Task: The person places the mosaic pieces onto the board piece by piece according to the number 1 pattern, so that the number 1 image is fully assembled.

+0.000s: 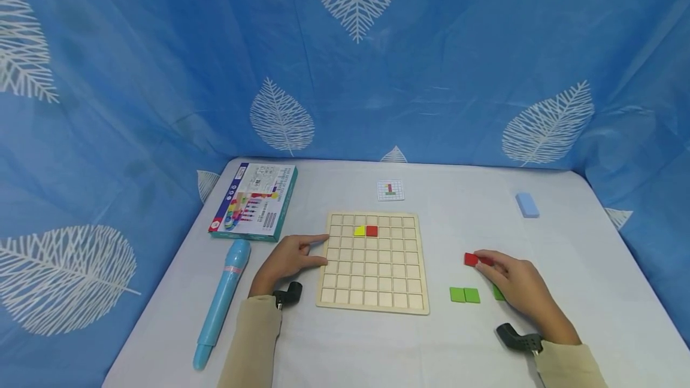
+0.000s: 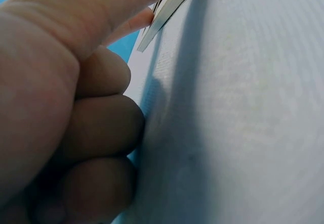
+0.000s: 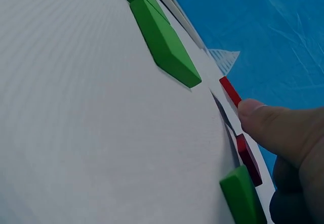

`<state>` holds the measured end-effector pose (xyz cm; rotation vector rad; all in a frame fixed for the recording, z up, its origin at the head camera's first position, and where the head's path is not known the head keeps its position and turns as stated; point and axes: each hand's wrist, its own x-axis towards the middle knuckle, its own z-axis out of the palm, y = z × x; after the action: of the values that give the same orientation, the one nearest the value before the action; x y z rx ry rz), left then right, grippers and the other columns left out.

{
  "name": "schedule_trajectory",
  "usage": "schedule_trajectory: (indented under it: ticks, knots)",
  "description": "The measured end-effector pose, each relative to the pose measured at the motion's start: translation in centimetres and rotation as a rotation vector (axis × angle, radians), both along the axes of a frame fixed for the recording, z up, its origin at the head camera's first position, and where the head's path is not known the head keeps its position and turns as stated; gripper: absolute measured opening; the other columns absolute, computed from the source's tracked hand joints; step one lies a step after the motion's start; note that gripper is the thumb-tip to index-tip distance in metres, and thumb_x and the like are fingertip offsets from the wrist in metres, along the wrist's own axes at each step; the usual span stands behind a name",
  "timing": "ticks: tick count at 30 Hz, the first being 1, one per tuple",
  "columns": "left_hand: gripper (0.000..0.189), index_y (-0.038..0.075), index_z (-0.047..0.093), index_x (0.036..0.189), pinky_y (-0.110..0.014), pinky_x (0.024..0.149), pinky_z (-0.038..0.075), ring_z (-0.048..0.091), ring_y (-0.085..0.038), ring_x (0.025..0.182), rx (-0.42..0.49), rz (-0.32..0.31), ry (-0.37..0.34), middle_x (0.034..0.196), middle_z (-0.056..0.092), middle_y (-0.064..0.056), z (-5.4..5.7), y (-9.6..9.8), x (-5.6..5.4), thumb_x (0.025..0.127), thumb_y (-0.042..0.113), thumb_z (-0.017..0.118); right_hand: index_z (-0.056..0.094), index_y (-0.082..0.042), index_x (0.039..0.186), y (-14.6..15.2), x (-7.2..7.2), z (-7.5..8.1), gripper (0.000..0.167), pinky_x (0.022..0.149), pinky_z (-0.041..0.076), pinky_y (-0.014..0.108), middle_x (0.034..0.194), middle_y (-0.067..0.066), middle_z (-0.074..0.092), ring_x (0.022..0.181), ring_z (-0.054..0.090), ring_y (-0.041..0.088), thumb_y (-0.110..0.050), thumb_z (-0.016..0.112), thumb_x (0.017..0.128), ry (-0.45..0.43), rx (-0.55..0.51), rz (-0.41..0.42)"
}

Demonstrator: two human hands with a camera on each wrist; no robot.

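Observation:
A wooden grid board (image 1: 372,309) lies on the table, with a yellow piece (image 1: 359,231) and a red square tile (image 1: 372,231) side by side in its upper rows. My left hand (image 1: 288,258) touches the board's left edge with extended index finger and thumb; its other fingers are curled in the left wrist view. Right of the board, my right hand (image 1: 514,280) pinches a red square tile (image 3: 230,90), raised off the table. Another red tile (image 3: 249,161) lies below the thumb. Green tiles (image 1: 465,295) lie nearby, one (image 1: 498,293) partly hidden by the hand.
Behind the board lies a small pattern card (image 1: 390,190). A printed box (image 1: 253,201) sits at the back left, with a light-blue, round-headed stick (image 1: 221,301) in front of it. At the back right is a pale blue block (image 1: 527,205). Blue leaf-patterned cloth (image 1: 404,76) hangs behind the table.

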<state>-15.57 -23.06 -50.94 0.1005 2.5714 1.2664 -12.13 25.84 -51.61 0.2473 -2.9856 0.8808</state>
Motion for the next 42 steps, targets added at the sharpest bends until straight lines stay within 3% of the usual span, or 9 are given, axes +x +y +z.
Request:
schedule_trajectory:
  ticks: [10, 24, 31, 42]
  knots:
    - [0.059, 0.031, 0.070, 0.133, -0.026, 0.052, 0.025, 0.034, -0.014, 0.054, -0.010, -0.003, -0.002, 0.058, 0.036, 0.003, 0.0, 0.0, 0.1, 0.078, 0.038, 0.089, 0.070, -0.012, 0.127, -0.6, 0.1, -0.1, 0.032, 0.051, 0.028, 0.028, 0.061, -0.005, 0.038, 0.053, 0.034, 0.012, -0.026, 0.071, 0.099, 0.049, -0.043, -0.012]
    - [0.059, 0.031, 0.070, 0.134, -0.027, 0.052, 0.026, 0.035, -0.014, 0.055, -0.019, 0.005, 0.010, 0.059, 0.036, 0.003, -0.1, 0.1, 0.1, 0.078, 0.036, 0.089, 0.069, -0.012, 0.129, -2.4, -0.2, 1.2, 0.031, 0.052, 0.030, 0.028, 0.059, -0.005, 0.039, 0.054, 0.036, 0.013, -0.016, 0.069, 0.099, 0.038, -0.041, 0.010]
    - [0.058, 0.030, 0.070, 0.133, -0.027, 0.052, 0.026, 0.033, -0.014, 0.055, -0.014, 0.009, 0.004, 0.059, 0.035, 0.003, 0.0, 0.2, 0.2, 0.079, 0.035, 0.089, 0.071, -0.015, 0.126, -3.6, -0.7, 1.7, 0.029, 0.049, 0.028, 0.027, 0.057, -0.007, 0.034, 0.050, 0.030, 0.010, -0.018, 0.073, 0.097, 0.082, -0.049, 0.053]
    - [0.059, 0.030, 0.070, 0.133, -0.027, 0.052, 0.026, 0.034, -0.014, 0.056, -0.024, 0.006, 0.012, 0.059, 0.035, 0.003, 0.0, 0.1, 0.1, 0.078, 0.036, 0.090, 0.070, -0.013, 0.129, -6.6, -2.1, 2.8, 0.034, 0.050, 0.029, 0.027, 0.058, -0.006, 0.034, 0.052, 0.032, 0.012, -0.018, 0.074, 0.096, 0.045, -0.056, 0.120]
